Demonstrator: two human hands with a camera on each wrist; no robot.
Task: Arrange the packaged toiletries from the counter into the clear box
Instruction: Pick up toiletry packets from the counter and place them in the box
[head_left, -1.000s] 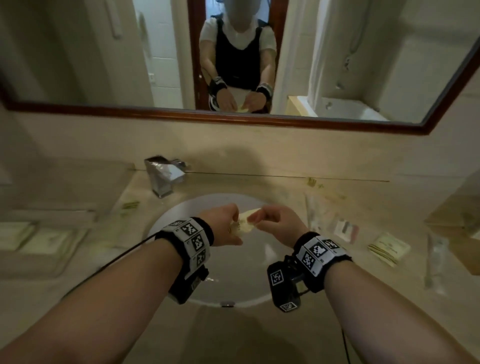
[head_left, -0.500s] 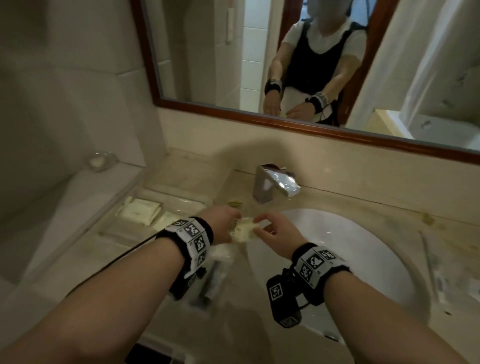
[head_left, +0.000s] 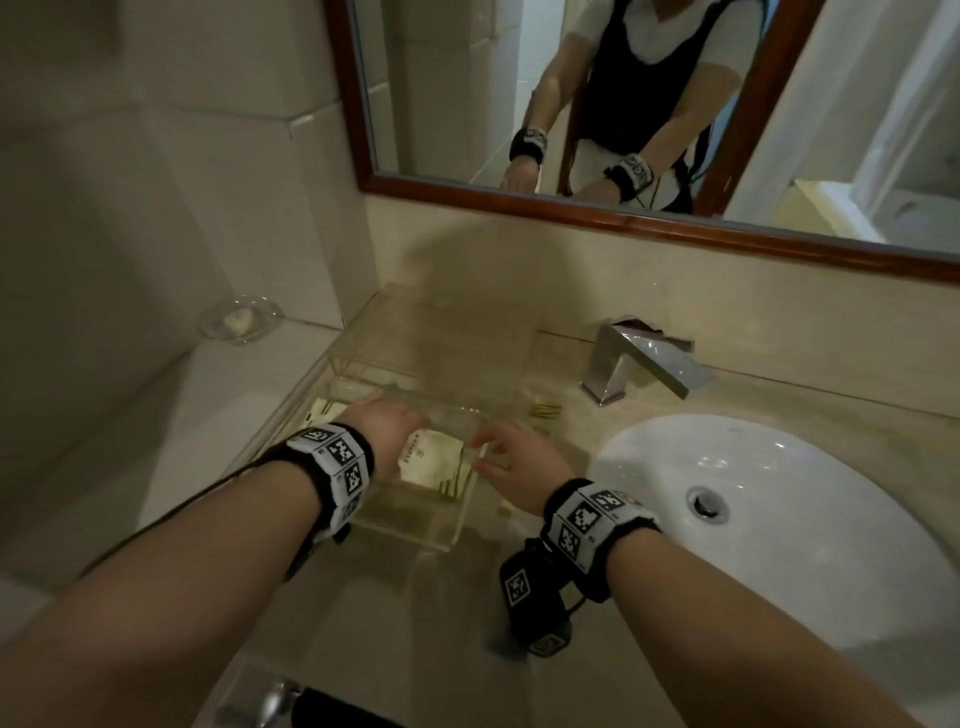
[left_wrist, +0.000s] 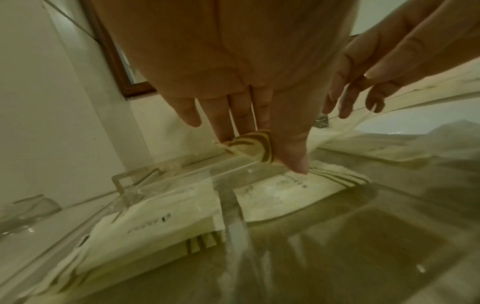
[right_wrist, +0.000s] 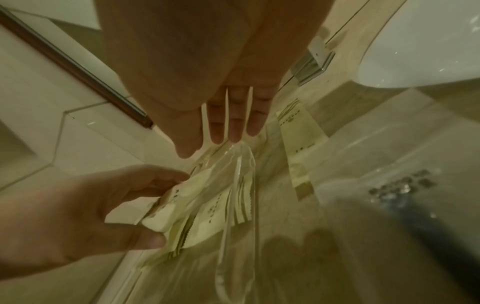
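Packets of toiletries sit inside the clear box (head_left: 457, 525) at the left end of the counter (head_left: 519, 613), left of the sink (head_left: 831, 519). One cream packet (head_left: 428, 460) with brown stripes lies near the box's right wall, and another packet (left_wrist: 166, 222) lies beside it farther left. The left hand (head_left: 387, 423) reaches down into the box and pinches a packet (left_wrist: 250, 147) between thumb and fingers, just above the ones lying on the bottom; the right wrist view shows its fingers curled round the cream paper. The right hand (head_left: 511, 467) hovers at the box's right wall with its fingers straight and a little apart, gripping nothing; whether the tips touch the wall I cannot tell. Another packet (right_wrist: 298, 131) lies on the counter just outside the box on the right. Farther right stands a chrome tap (head_left: 639, 364) at the far edge of the sink. A glass soap dish (head_left: 239, 319) rests on the ledge to the far left, and a wood-framed mirror (head_left: 571, 208) hangs above the counter.
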